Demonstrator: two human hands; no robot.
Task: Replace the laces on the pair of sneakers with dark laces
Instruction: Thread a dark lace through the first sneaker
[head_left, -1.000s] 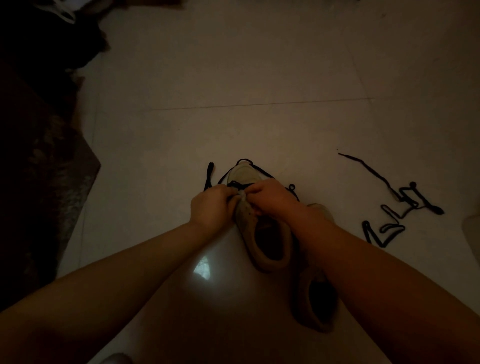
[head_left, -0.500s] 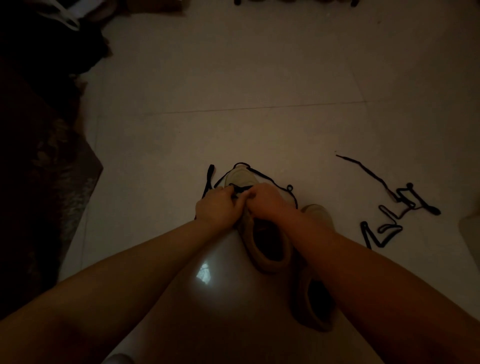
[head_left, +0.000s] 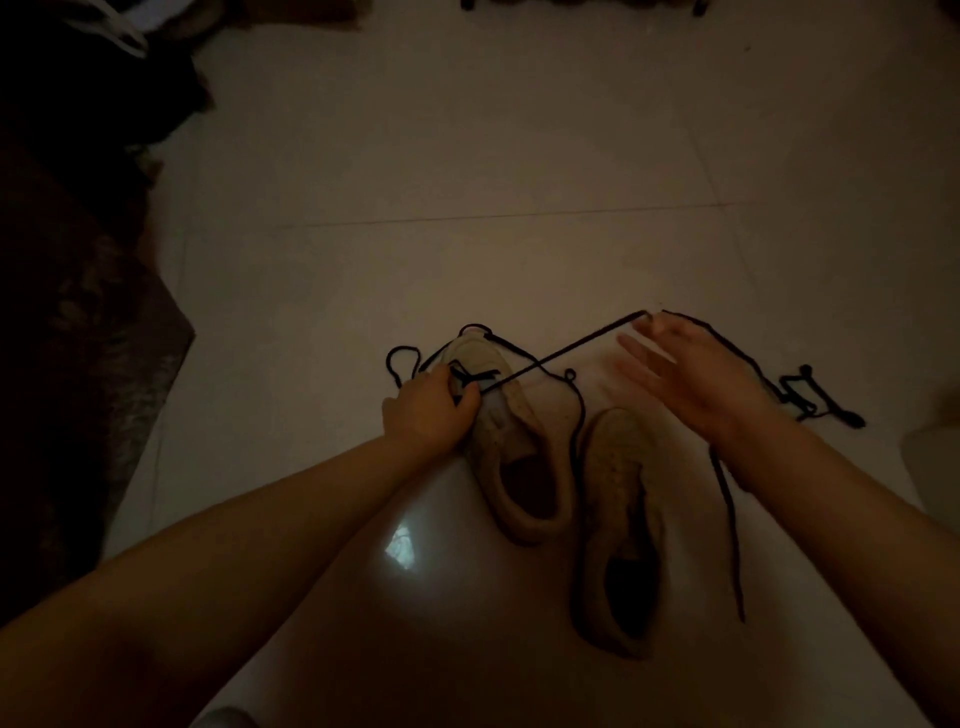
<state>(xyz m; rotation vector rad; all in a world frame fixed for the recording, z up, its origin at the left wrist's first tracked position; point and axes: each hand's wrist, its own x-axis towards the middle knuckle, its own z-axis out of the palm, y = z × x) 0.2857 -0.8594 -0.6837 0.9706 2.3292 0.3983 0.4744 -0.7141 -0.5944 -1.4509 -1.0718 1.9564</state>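
Observation:
Two tan sneakers lie side by side on the pale tile floor, toes pointing away from me. My left hand (head_left: 428, 410) grips the left sneaker (head_left: 524, 483) at its front eyelets, where a dark lace (head_left: 561, 353) is threaded. That lace runs taut up and to the right to my right hand (head_left: 691, 374), which pinches its end at thumb and forefinger while the other fingers spread, blurred. Slack loops of the lace curl round the toe. The right sneaker (head_left: 618, 525) has no lace. A second dark lace (head_left: 802, 389) lies loose on the floor to the right, partly behind my right forearm.
A dark rug (head_left: 88, 374) and dark clutter fill the left side. Furniture feet (head_left: 467, 5) show at the top edge. A pale object (head_left: 935, 467) sits at the right edge. A bright window reflection (head_left: 400, 548) shines on the floor tiles.
My right hand left the sneaker's eyelets and swept out to the right, drawing the lace taut. My left hand stayed on the shoe. The right sneaker is now uncovered.

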